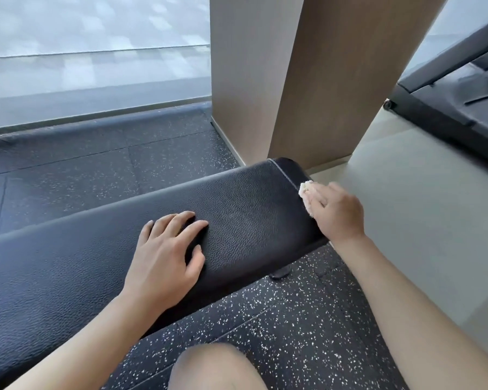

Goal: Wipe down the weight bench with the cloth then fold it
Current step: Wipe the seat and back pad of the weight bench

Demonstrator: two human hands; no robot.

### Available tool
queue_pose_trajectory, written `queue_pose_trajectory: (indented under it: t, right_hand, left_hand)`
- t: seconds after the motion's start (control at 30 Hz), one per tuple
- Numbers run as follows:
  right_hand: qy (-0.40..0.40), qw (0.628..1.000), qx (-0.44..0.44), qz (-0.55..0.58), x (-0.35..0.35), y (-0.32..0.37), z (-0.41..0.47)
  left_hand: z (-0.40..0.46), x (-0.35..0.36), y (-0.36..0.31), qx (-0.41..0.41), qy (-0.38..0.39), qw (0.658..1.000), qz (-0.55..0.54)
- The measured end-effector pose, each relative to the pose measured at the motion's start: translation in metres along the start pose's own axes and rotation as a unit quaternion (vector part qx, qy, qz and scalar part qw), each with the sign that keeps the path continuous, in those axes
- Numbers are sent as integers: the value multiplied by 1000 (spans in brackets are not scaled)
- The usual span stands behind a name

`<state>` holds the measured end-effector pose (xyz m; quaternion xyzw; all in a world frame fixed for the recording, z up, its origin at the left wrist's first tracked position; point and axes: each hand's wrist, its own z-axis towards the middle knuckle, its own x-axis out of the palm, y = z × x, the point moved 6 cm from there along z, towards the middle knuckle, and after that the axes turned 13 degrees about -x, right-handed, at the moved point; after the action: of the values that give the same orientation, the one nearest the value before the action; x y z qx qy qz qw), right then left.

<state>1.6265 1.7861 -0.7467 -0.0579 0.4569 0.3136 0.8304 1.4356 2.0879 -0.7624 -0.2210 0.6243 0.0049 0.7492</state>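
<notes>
The long black padded leather weight bench (pixel 102 266) runs from the near left to the far right over a speckled dark rubber floor (pixel 299 327). The left hand (pixel 166 249) rests flat on the pad's top, fingers straight and spread. At the bench's far right end, the right hand (pixel 335 212) presses a small cream cloth (pixel 304 192) against the end edge, apparently bunched under curled fingers. A brown wooden pillar (pixel 316 80) stands just beyond.

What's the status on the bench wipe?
Left hand flat on bench. Right hand pressing cloth on bench's end edge. Nothing in the way.
</notes>
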Motion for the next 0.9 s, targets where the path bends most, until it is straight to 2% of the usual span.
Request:
queue_pose_trajectory:
  t: [0.17,0.37,0.53,0.63,0.73,0.9]
  right_hand:
    - [97,992,81,22,34,-18,62]
    - [158,966,183,97,59,-6,116]
    - [279,943,125,134,91,49,147]
    - [328,942,38,60,111,99,151]
    - [329,943,-16,48,121,135,147]
    - [308,950,-37,31,126,167,139]
  left_hand:
    - [1,0,-2,0,-3,1000,8]
    - [1,0,-4,-2,-6,1000,19]
    - [1,0,-4,-1,-16,1000,26]
    - [2,0,-4,0,-16,999,31]
    - [2,0,-2,-5,-14,999,29]
    - [2,-1,1,-9,-17,1000,6]
